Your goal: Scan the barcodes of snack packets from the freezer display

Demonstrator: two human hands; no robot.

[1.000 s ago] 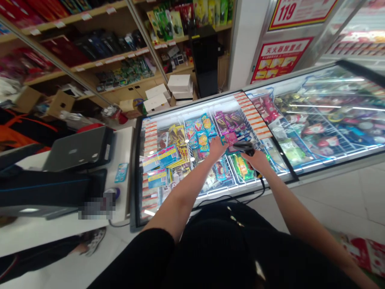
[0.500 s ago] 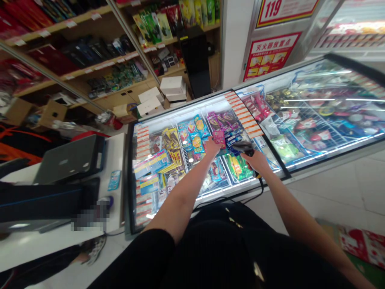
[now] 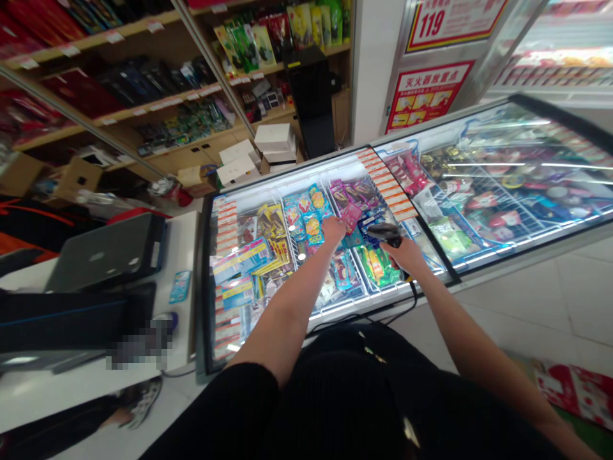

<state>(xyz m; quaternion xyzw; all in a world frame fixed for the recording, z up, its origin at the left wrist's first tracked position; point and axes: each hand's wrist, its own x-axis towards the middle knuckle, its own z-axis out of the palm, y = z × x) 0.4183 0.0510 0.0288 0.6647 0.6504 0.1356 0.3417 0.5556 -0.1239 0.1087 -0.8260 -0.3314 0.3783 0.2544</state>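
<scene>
My left hand (image 3: 334, 230) is closed on the edge of a pink packet (image 3: 351, 217) above the glass-topped freezer (image 3: 292, 171). In my right hand (image 3: 406, 254) is a black handheld barcode scanner (image 3: 385, 232), its head turned toward the pink packet and its cable hanging down by the freezer's front edge. Below my hands, through the glass, show blue ice cream packets (image 3: 313, 227), purple packets (image 3: 357, 193) and green-yellow packets (image 3: 378, 265), sorted in wire baskets.
To the left, a white counter (image 3: 184, 326) bears a laptop (image 3: 105, 252) and a blue packet (image 3: 180, 287). Behind the freezer stand white boxes (image 3: 274, 138) and stocked shelves. A second freezer section (image 3: 498, 191) extends right. Another person's shoe (image 3: 143, 402) shows at lower left.
The pink packet has tilted and my left hand has turned slightly with it. The scanner in my right hand has shifted a little. The camera view has moved slightly.
</scene>
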